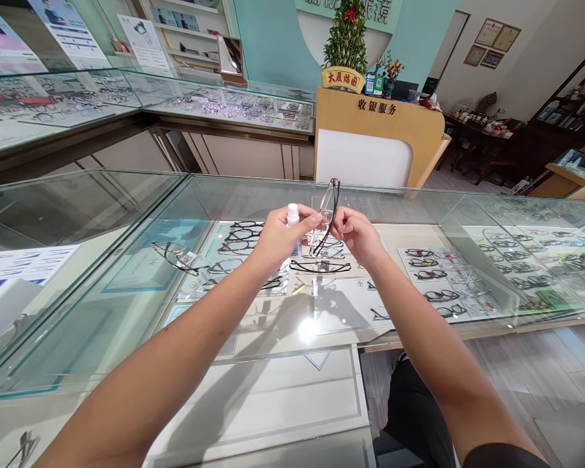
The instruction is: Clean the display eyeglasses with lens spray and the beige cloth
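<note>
Both my arms reach out over a glass display counter (127, 273). My left hand (280, 233) is closed round a small white bottle (293, 214) whose cap shows above my fingers, and its fingertips touch a pair of glasses (327, 214). My right hand (353, 233) pinches the same glasses from the right side. The glasses have a thin dark frame and stand on edge between the two hands, above the glass.
Another pair of glasses (175, 255) with a tag lies on the counter top to the left. Several frames sit on trays under the glass. A wooden cashier desk (377, 133) with a potted plant (346, 45) stands behind. More glass cases (175, 97) line the back left.
</note>
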The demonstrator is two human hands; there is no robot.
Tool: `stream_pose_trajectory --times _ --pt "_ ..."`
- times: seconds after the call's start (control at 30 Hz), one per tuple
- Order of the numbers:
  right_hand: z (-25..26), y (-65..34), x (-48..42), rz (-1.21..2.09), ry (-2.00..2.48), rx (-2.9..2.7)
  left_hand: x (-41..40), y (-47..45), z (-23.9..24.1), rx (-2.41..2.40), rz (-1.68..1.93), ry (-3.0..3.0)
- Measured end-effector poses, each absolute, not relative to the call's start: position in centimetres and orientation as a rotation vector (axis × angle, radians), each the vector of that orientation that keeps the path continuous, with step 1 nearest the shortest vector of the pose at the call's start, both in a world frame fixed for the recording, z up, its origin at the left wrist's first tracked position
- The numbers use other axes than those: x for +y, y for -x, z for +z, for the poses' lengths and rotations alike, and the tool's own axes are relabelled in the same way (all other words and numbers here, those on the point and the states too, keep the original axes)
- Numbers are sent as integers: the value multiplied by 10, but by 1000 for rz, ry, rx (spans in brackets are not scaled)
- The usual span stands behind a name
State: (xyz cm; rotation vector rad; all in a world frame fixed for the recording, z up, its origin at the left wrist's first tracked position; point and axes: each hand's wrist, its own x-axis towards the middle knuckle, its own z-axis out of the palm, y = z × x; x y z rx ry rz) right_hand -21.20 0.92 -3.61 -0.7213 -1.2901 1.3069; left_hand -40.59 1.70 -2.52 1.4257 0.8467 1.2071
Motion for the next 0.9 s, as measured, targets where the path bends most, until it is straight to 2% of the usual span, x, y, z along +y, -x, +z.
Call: stream_pose_trajectory --times 0.43,0.9 --pt "-33 215 7 1343 763 -1246 17 407 -24 881 1208 -1441" --pt "-38 214 8 1214 815 -1354 19 406 -26 928 1286 -1396"
